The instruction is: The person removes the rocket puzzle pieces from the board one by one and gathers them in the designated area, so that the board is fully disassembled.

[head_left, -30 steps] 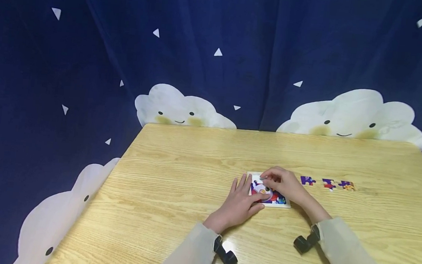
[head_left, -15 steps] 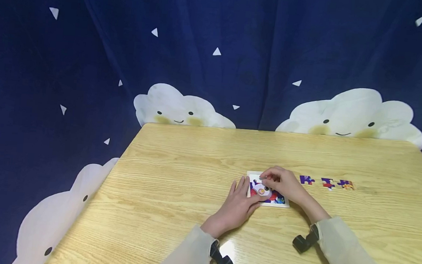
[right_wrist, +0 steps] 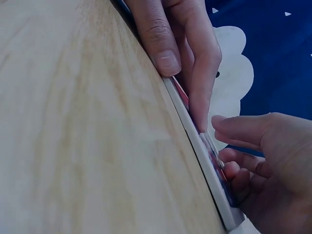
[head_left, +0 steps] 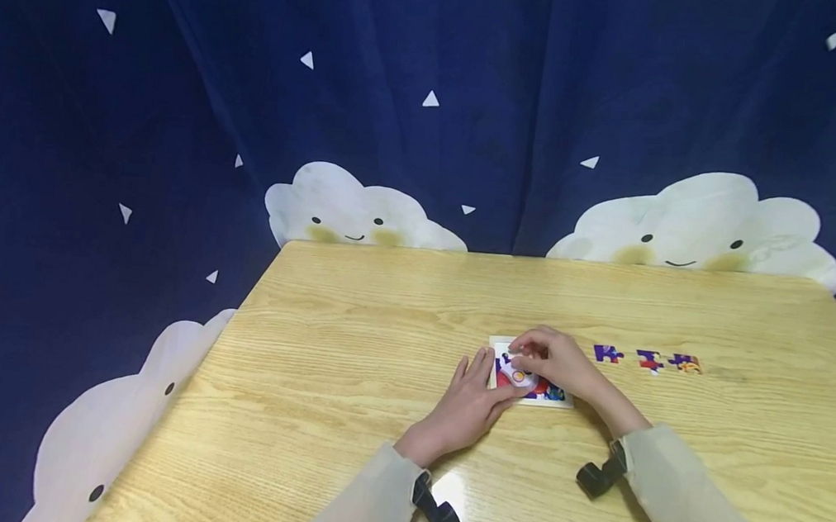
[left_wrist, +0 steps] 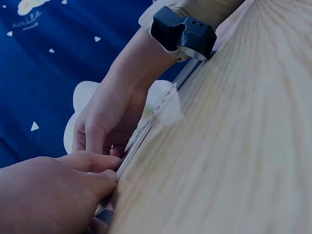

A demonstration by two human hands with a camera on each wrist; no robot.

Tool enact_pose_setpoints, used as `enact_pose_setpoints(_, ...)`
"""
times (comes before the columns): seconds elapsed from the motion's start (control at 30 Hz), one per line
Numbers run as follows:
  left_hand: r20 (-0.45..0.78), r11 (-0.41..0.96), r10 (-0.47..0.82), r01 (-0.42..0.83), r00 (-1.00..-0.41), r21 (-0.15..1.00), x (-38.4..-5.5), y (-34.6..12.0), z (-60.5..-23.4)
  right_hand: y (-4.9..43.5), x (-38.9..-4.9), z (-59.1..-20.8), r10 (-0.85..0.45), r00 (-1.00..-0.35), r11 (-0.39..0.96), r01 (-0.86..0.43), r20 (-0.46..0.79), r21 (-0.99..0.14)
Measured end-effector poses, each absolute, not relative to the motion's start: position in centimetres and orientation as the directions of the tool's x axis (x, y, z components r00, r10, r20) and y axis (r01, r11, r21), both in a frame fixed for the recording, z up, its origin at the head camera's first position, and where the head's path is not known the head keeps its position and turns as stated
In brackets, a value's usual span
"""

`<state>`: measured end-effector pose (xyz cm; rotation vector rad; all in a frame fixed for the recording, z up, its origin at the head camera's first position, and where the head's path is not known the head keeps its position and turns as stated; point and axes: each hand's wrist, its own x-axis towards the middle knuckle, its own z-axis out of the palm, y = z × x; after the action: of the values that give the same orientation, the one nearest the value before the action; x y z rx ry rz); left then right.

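Note:
A jigsaw puzzle (head_left: pixel 551 394) in a shallow white tray lies on the table, its picture a white, purple and red cartoon. White backing shows along its upper part. My left hand (head_left: pixel 461 406) lies at the tray's near left corner, fingers straight along the left side and one digit over the picture. In the right wrist view, the left thumb (right_wrist: pixel 168 63) touches the tray's rim (right_wrist: pixel 192 131). My right hand (head_left: pixel 558 364) reaches over the upper middle, thumb and index finger pinching a puzzle piece that their tips mostly hide.
Right of the tray lie loose puzzle pieces: a purple one (head_left: pixel 607 355), a purple and red one (head_left: pixel 649 360) and an orange and purple one (head_left: pixel 687 363). A dark blue curtain (head_left: pixel 423 29) with clouds hangs behind the wooden table (head_left: pixel 352 330).
My right thumb and index finger have shifted slightly left over the picture, covering more of the cartoon's eye. The left hand has drawn back a little. The loose pieces have stayed put.

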<state>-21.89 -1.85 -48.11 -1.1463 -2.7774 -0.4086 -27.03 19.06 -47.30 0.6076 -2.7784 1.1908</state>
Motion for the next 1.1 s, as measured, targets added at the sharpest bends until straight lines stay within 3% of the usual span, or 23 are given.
enact_pose_setpoints(0.73,0.189,0.689,0.677,0.703,-0.712,0.179,-21.9,-1.9,-47.9,17.6,-27.5,-46.4,-0.401,-0.915,0.601,-0.228,-0.042,-0.766)
enact_pose_setpoints(1.1,0.167,0.694,0.671,0.691,-0.722,0.200,-22.1,-1.9,-47.9,17.5,-27.0,-46.4,-0.373,-0.928,0.611,-0.251,0.006,-0.751)
